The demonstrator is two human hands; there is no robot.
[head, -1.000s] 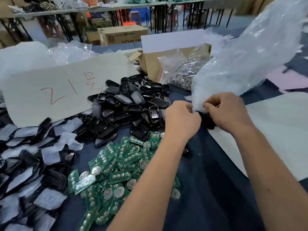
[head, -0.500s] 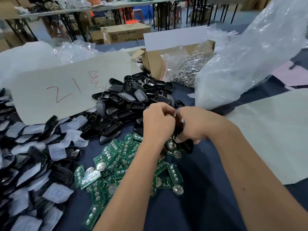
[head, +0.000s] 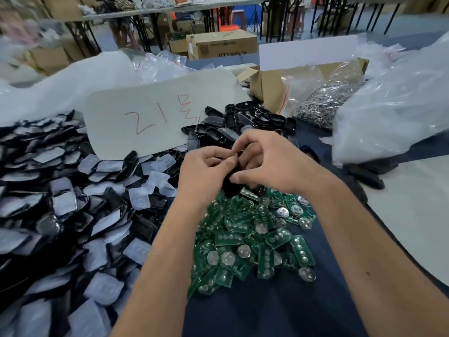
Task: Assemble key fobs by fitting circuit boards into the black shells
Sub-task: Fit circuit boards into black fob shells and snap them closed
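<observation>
Left hand (head: pixel 206 171) and right hand (head: pixel 264 161) both grasp one black shell (head: pixel 230 184) above the near pile of green circuit boards (head: pixel 250 237).

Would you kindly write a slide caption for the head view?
Both hands, left hand and right hand, grip a black shell above the green circuit boards.
</observation>
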